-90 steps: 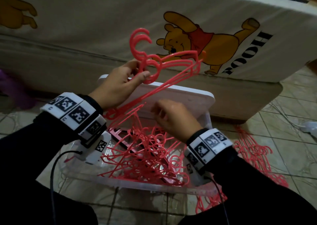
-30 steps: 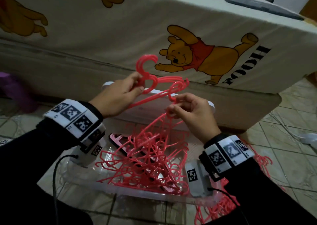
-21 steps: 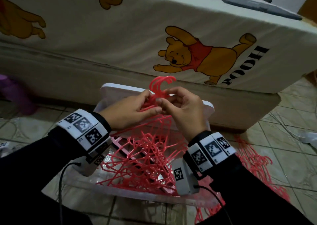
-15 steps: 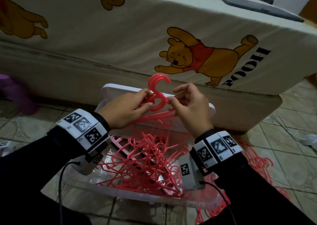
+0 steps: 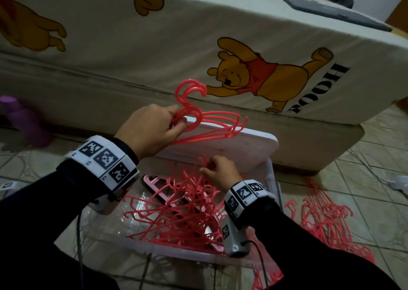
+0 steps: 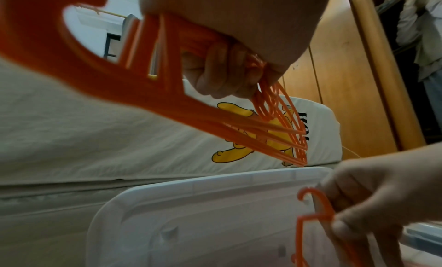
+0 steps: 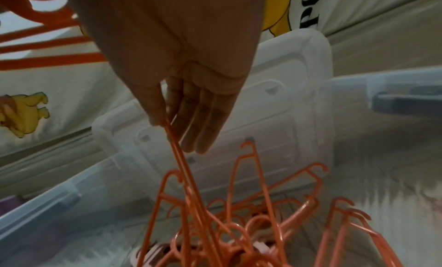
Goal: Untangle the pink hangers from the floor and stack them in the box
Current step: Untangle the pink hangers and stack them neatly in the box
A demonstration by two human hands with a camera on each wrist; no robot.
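My left hand (image 5: 154, 128) grips a neat bunch of pink hangers (image 5: 212, 124) by their necks, hooks up, above the box's white lid (image 5: 254, 148). The same left hand (image 6: 229, 67) and its bunch of hangers (image 6: 279, 131) show in the left wrist view. Lower down, my right hand (image 5: 217, 171) pinches a thin pink hanger (image 7: 177, 150) from the tangled hangers (image 5: 183, 214) lying in the clear plastic box (image 5: 198, 254). The right hand (image 7: 181, 108) holds it between thumb and fingers. More pink hangers (image 5: 326, 223) lie on the floor at the right.
A mattress with a bear-print sheet (image 5: 254, 73) stands right behind the box. The lid leans against it. A purple object (image 5: 19, 117) lies on the tiled floor at the left. A white plug and cable (image 5: 399, 183) lie at the far right.
My hands have parted. The left one rose with the bunch of hangers, and the right one dropped into the box and took hold of a hanger in the tangle.
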